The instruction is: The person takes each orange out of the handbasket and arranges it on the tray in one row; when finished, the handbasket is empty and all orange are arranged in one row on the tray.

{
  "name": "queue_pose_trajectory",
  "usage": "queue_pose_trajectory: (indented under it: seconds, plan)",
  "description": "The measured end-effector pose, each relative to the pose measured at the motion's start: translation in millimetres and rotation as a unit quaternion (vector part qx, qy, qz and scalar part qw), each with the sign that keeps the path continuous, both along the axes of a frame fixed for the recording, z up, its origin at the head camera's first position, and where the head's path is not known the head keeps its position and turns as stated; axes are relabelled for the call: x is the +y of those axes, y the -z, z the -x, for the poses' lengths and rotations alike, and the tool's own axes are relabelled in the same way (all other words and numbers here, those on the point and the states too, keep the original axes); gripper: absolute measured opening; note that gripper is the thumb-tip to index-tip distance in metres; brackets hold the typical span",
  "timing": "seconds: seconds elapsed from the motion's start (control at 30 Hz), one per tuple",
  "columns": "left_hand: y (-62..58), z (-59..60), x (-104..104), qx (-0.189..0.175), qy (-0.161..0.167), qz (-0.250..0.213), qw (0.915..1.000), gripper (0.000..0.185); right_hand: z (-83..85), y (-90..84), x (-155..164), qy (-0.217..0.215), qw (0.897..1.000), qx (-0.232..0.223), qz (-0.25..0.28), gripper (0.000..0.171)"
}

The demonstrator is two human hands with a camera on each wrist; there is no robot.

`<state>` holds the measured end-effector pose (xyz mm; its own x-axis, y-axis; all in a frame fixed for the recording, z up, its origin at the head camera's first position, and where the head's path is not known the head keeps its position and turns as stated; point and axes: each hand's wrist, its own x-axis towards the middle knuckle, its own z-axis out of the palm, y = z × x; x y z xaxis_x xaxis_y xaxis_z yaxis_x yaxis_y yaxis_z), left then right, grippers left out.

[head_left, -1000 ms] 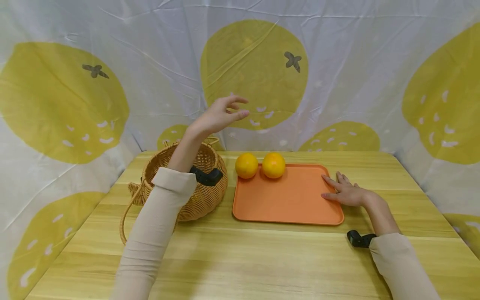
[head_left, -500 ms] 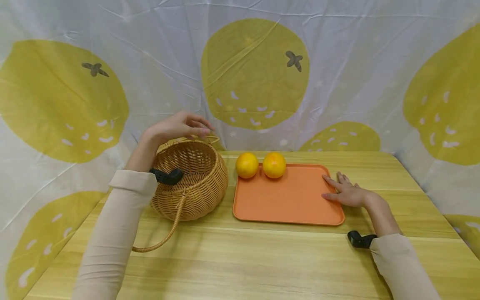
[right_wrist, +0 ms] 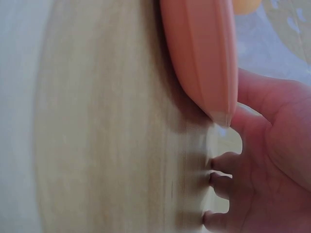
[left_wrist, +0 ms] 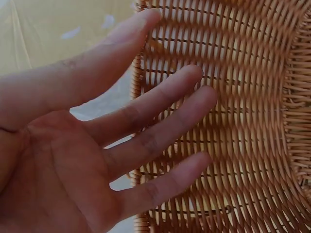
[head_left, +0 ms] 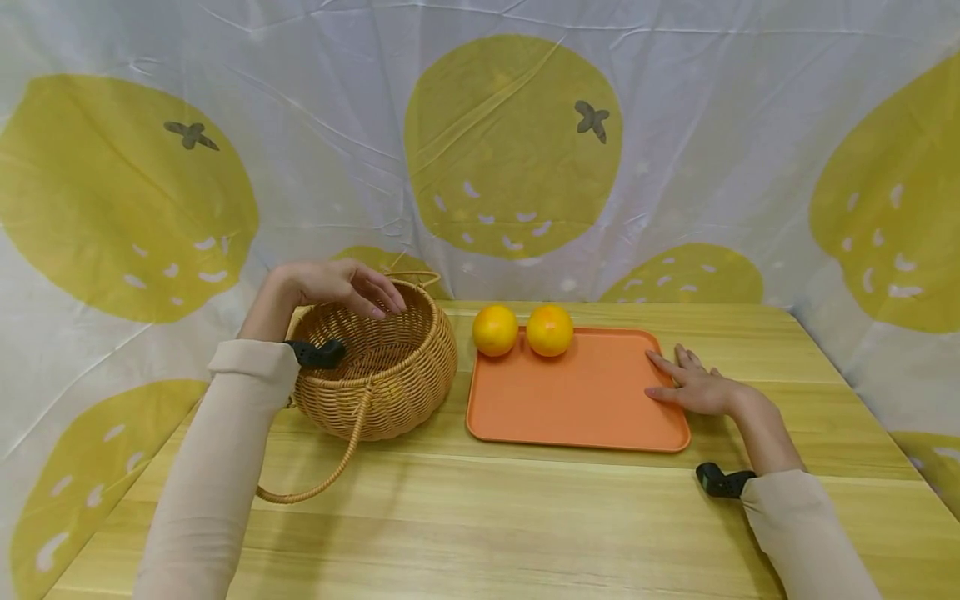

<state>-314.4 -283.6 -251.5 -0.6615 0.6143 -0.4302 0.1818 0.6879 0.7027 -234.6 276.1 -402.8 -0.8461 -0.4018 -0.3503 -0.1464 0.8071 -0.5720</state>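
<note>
My left hand [head_left: 341, 285] hovers over the mouth of a wicker basket [head_left: 408, 387], fingers loosely bent and holding nothing. In the left wrist view the spread fingers [left_wrist: 160, 141] reach past the rim, in front of the woven inner wall [left_wrist: 243, 97]. On the right, my right hand [head_left: 697, 387] rests at the right edge of an orange tray [head_left: 577, 408]; thumb and index finger lie on its rim, the other fingertips on the table. Two oranges sit at the tray's far left: one orange [head_left: 495, 331] at the corner, another orange [head_left: 550, 330] just right of it.
The basket's handle [head_left: 322, 487] hangs down toward the front of the wooden table [head_left: 480, 525]. A curtain [head_left: 330, 150] printed with large yellow fruit encloses the table's back and sides. Small black devices [head_left: 723, 481] sit at both wrists.
My left hand has swung left from above the gap beside the tray and dropped to the basket's mouth. The basket handle tipped toward the front. My right hand has stayed put.
</note>
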Motion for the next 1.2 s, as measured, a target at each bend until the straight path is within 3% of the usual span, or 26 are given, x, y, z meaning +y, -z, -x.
queue_pose_trajectory:
  seconds: [0.17, 0.33, 0.5, 0.63, 0.77, 0.9, 1.2]
  plan:
    - [1.8, 3.5, 2.8, -0.032, 0.042, 0.052, 0.9972, 0.039, 0.1, -0.1, -1.5, 0.001, 1.0, -0.002, 0.001, 0.088]
    - [6.4, 7.0, 7.5, -0.048, 0.067, 0.075, 0.9938, 0.04, -0.4, -1.6, -2.5, 0.0, 1.0, 0.0, -0.001, 0.089]
    - [15.1, 8.3, 9.5, -0.067, 0.057, 0.106, 0.9904, 0.04, -0.5, -2.1, -4.1, -0.002, 1.0, 0.0, -0.003, 0.089]
    - [20.8, 7.2, 9.9, -0.127, 0.041, 0.122, 0.9835, 0.039, 0.0, -1.5, -4.6, -0.002, 1.0, -0.002, -0.003, 0.088]
    - [26.3, 7.9, 9.2, -0.203, 0.044, 0.108, 0.9723, 0.035, -0.4, -1.6, -3.8, -0.001, 1.0, 0.001, -0.003, 0.088]
    - [31.5, 9.4, 7.3, -0.252, 0.056, 0.088, 0.9622, 0.033, -0.9, -1.2, -2.6, -0.001, 1.0, 0.004, -0.003, 0.088]
    - [40.3, 11.8, 4.7, -0.292, 0.081, 0.048, 0.9516, 0.035, -1.0, -0.1, -1.8, 0.0, 1.0, 0.003, -0.001, 0.089]
